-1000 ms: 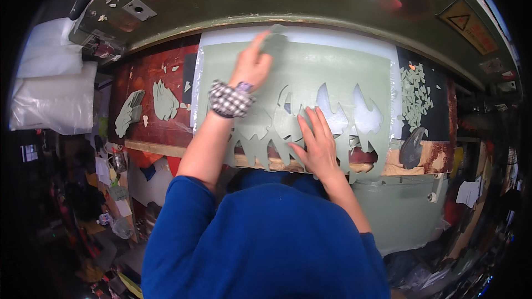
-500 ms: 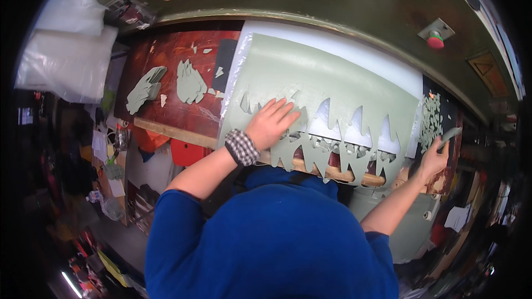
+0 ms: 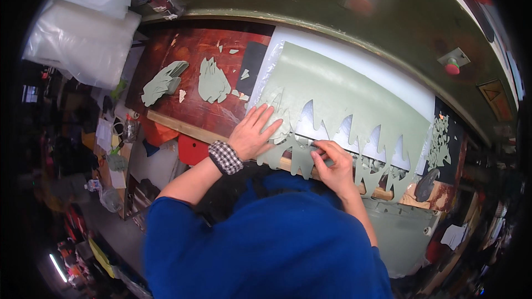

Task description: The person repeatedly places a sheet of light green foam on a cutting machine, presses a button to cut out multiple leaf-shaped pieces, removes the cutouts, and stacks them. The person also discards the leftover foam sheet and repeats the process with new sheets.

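Observation:
A grey-green sheet [image 3: 343,88] with a row of pointed cut-outs along its near side lies on a white board [image 3: 388,72]. My left hand [image 3: 250,135] rests on its left end with the fingers spread, beside some pale cut pieces [image 3: 277,112]. At the ragged near edge, my right hand [image 3: 333,167] is closed in a pinch on a hanging strip of the sheet; the fingertips partly hide it. A dark grey leaf-shaped piece [image 3: 426,185] lies by the right end of the sheet, away from both hands.
Two stacks of cut pieces, one [image 3: 164,82] beside the other [image 3: 213,81], lie on the red-brown tabletop [image 3: 183,50] at left. Small scraps [image 3: 439,138] are heaped at right. Behind runs a dark green machine beam [image 3: 310,0] with a red button [image 3: 452,66]. Plastic-wrapped bundles [image 3: 83,41] hang over the far left.
My right hand has come from the far right to the sheet's near edge. The grey piece it held now lies at the right. My left hand has shifted slightly left. The view has turned.

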Demonstrator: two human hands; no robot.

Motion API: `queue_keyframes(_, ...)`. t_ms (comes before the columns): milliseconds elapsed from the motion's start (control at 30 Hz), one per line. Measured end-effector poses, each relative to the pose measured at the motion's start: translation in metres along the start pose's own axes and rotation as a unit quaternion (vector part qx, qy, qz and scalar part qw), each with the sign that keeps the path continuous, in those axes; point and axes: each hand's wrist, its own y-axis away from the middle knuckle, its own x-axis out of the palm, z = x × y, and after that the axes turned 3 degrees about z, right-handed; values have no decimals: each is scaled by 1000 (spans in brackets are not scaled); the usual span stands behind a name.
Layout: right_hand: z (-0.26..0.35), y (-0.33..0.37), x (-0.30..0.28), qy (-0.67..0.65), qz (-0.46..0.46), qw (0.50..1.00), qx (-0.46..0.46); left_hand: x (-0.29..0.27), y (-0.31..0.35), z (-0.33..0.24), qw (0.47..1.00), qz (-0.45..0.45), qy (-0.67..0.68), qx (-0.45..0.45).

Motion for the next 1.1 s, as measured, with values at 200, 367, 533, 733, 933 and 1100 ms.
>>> queue_keyframes(200,-8,-10,-16,10,-20,999,28,-4,-5,43,910,-112,315,-247)
queue_keyframes(367,-9,-24,-8,-253,33,952,170,-27,-28,36,835,-272,342,-333)
queue_keyframes(533,-3,-55,-37,-534,45,799,274,-31,-64,-23,893,-182,368,182)
queue_keyframes(733,5,-74,-40,-278,-30,948,153,3,-74,-32,900,-243,361,5)
queue_keyframes(933,20,-79,-17,21,-164,985,45,12,-85,-37,727,-213,638,-140)
queue_keyframes(1100,-4,-85,-27,106,-136,983,-57,-3,-75,-29,826,-197,505,-157)
